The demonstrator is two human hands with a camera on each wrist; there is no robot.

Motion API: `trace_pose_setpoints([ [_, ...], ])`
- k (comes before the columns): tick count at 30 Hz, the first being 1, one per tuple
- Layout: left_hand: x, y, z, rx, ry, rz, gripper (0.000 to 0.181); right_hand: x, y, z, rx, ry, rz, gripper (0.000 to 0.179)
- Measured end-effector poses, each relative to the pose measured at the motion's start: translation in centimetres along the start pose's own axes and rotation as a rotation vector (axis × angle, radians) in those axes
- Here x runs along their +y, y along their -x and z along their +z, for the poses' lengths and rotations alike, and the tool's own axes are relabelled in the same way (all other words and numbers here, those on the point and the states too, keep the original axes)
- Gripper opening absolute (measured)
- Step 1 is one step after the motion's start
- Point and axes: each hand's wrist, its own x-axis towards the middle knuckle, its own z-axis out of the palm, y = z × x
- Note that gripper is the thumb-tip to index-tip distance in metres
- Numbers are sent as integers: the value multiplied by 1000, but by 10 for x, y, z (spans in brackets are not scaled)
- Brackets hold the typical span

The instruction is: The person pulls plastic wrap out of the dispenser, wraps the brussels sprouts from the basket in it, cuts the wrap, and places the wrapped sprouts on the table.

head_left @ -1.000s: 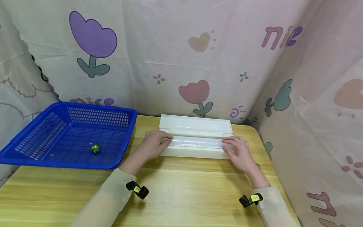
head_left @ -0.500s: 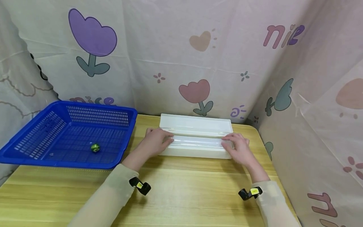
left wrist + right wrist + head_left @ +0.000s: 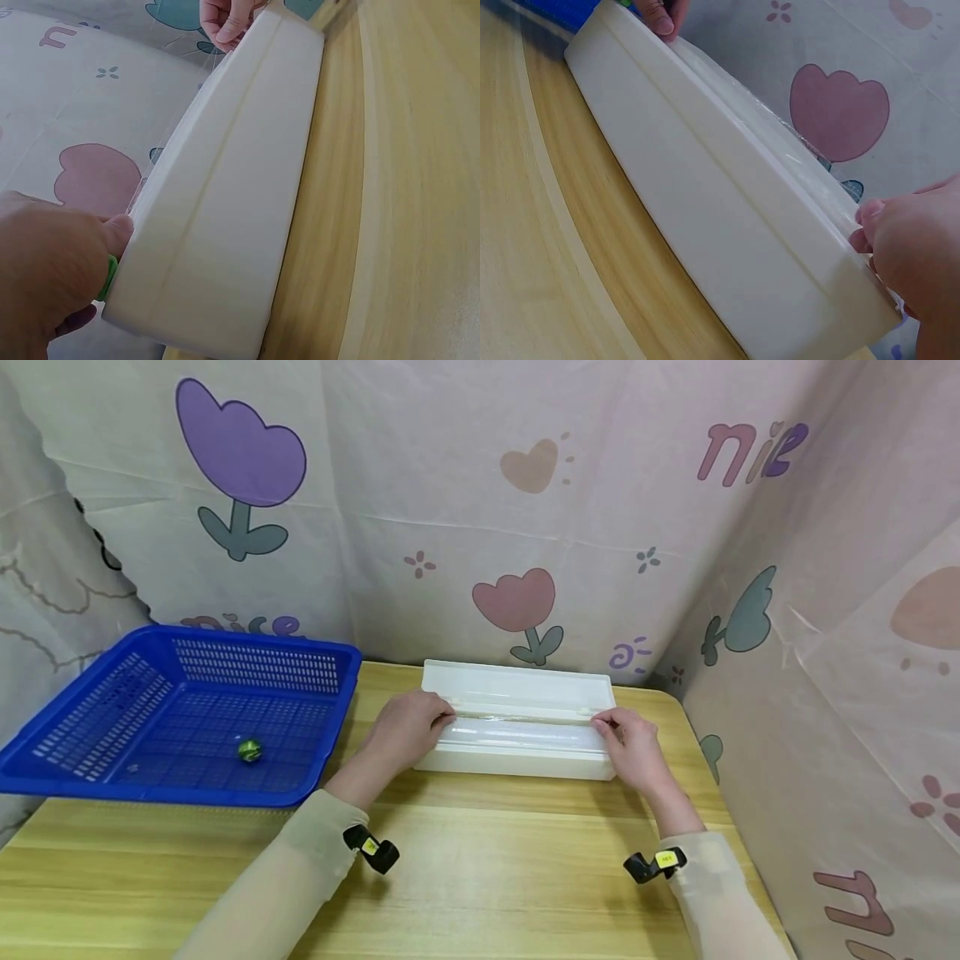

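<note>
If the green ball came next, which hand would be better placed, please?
Probably the left hand, nearer the basket and ball; the right hand is at the right end of the white box.

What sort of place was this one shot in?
Probably a makeshift recording corner indoors: a wood-grain table stands against flower-printed sheeting that turns a corner on the right, and black wrist cameras are worn at both cuffs.
</note>
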Motion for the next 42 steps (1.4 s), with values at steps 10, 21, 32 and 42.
trace_pose_setpoints([
  [10,0,-5,-8,-125,95,-108,16,-3,-1,-1,74,-39,35,12],
  [21,-3,-10,-6,-68,85,-100,7,-1,-3,-1,136,-45,4,8],
  [32,-9,-10,-6,-21,171,-139,10,-1,-6,-2,167,-63,-7,8],
  [42,-10,-8,-6,2,284,-224,11,0,-4,-2,180,-74,-17,8],
])
